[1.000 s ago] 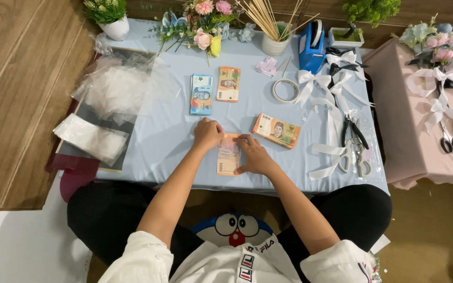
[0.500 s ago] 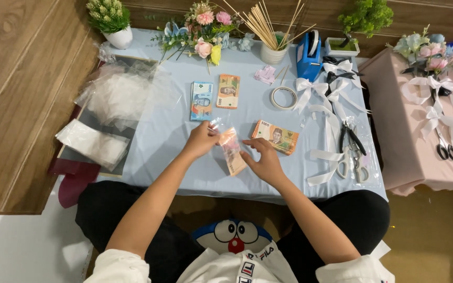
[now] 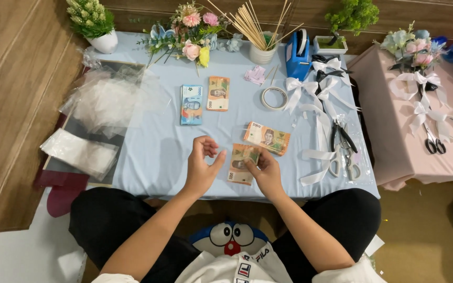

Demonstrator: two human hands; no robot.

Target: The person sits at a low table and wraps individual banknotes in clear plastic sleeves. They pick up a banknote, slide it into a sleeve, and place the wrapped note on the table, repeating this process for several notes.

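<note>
My right hand (image 3: pixel 266 173) pinches an orange-tan banknote (image 3: pixel 241 165) above the near edge of the light blue table (image 3: pixel 153 152). My left hand (image 3: pixel 202 166) hovers just left of the note with its fingers curled and apart, holding nothing. A small stack of the same notes (image 3: pixel 267 138) lies just beyond my right hand. Farther back lie a blue stack of notes (image 3: pixel 191 104) and another orange stack (image 3: pixel 218 93).
A roll of clear tape (image 3: pixel 274 97), a blue tape dispenser (image 3: pixel 298 54), white ribbon bows (image 3: pixel 310 91) and pliers (image 3: pixel 342 139) sit at the right. A cup of wooden sticks (image 3: pixel 262 50), flowers (image 3: pixel 195 39) and clear plastic wrap (image 3: pixel 108 99) fill the back and left. A pink side table (image 3: pixel 394 141) holds scissors (image 3: pixel 434 141).
The note was flat on the table under both hands; it has been lifted, and my left hand has let go and drawn away to the left while my right hand keeps it.
</note>
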